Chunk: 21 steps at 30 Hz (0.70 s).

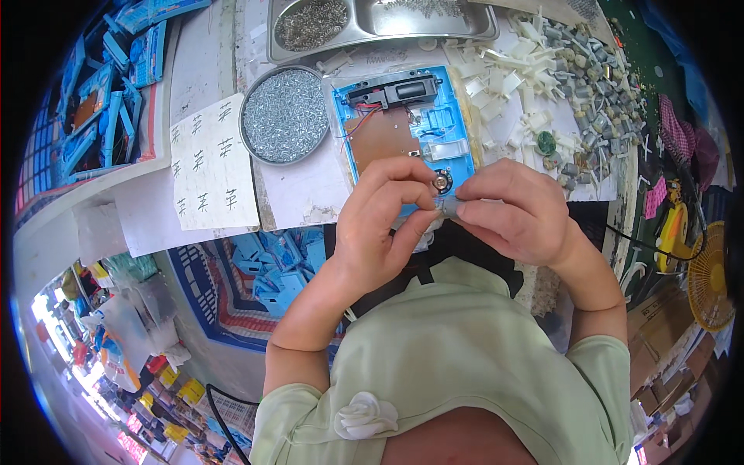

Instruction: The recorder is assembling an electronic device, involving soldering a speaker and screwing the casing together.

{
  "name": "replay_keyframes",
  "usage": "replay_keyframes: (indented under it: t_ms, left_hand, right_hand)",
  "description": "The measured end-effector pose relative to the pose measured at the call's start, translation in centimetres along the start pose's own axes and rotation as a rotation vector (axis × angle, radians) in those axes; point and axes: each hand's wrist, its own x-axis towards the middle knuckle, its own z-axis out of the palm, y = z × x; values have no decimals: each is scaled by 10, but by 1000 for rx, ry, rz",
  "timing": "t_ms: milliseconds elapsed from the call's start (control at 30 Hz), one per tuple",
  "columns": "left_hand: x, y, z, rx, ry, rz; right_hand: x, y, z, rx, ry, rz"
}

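Both hands meet just in front of a blue plastic housing point(459, 147) at the table's near edge. My right hand point(515, 213) is closed around a small grey cylinder point(450, 208), perhaps a small motor; the fingers hide most of it. My left hand point(387, 209) pinches at the cylinder's left end, its fingertips close together. Inside the housing lie a brown circuit board point(384, 136), a black long part point(399, 91) with red wires, and a round black-rimmed piece point(442, 182) right beside my left fingertips.
A round tray of small screws point(285, 116) stands left of the housing, beside a handwritten paper sheet point(213, 174). Behind is a metal tray point(380, 39) with small metal parts. White plastic pieces point(508, 74) and grey cylinders point(597, 108) pile up right. Blue housings point(108, 101) fill a far-left basket.
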Motion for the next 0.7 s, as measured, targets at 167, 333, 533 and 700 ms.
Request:
replay_keyframes:
  t_ms: [167,333,533,700]
  left_hand:
    - [-2,-3,6,2,39,-17]
    - [-3,-13,9,-135,61,-81]
    - [20,-6,-1,-35,57,-193]
    - [58,-16,12,669,-25,55]
  right_hand:
    - [-6,6,1,3,43,-23]
    - [-11,8,1,20,57,-6]
    - [-14,12,-12,-7,111,53]
    - [-17,29,-22,19,323,274]
